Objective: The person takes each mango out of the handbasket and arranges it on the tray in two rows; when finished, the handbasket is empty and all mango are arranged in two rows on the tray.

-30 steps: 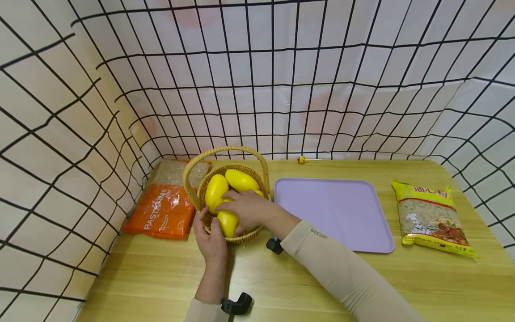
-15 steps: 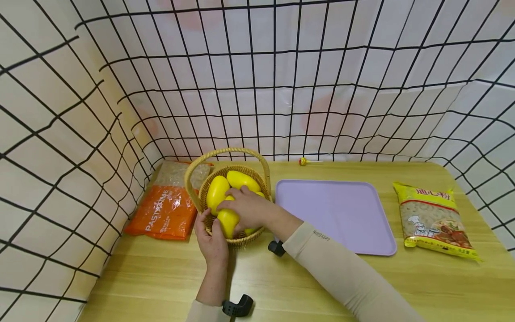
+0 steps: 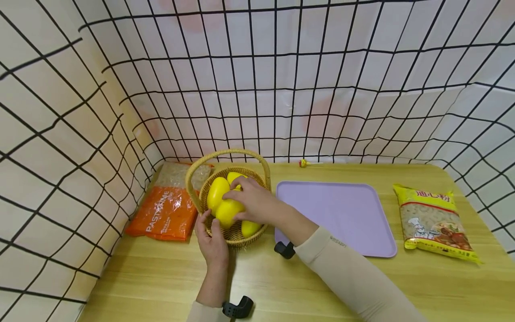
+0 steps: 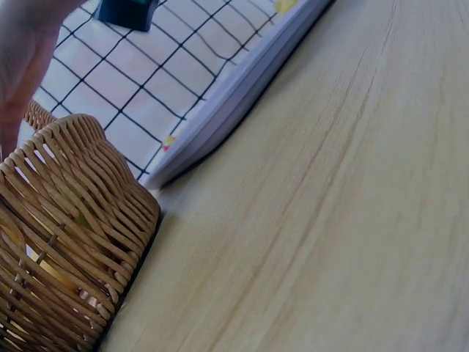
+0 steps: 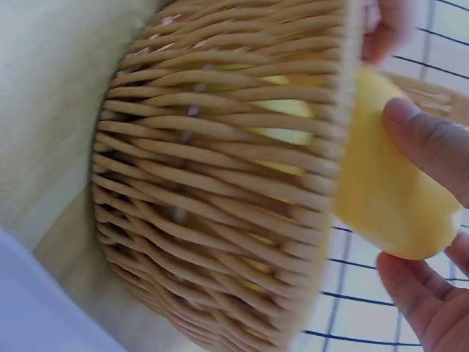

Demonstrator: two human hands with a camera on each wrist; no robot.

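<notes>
A wicker basket (image 3: 237,243) with a tall arched handle holds several yellow mangoes, smooth and glossy. My right hand (image 3: 257,201) reaches in from the right and pinches one mango (image 3: 228,213) between thumb and fingers. In the right wrist view that mango (image 5: 388,176) stands partly above the rim, the thumb (image 5: 425,136) on one side and fingertips at its end. My left hand (image 3: 213,246) holds the basket's near left rim, thumb and fingertips over the edge. Other mangoes lie at the left (image 3: 217,192), the back (image 3: 235,177) and the front right (image 3: 250,228).
A lilac tray (image 3: 330,214) lies right of the basket, under the right forearm's far side. An orange pasta bag (image 3: 165,214) is at the left, a yellow pasta bag (image 3: 434,223) at the right. A lollipop (image 3: 303,163) lies by the back grid wall (image 3: 289,107).
My right hand has risen slightly and shifted right with the mango, which now shows more fully. A mango at the basket's front right has come into clearer view. The left hand stays put.
</notes>
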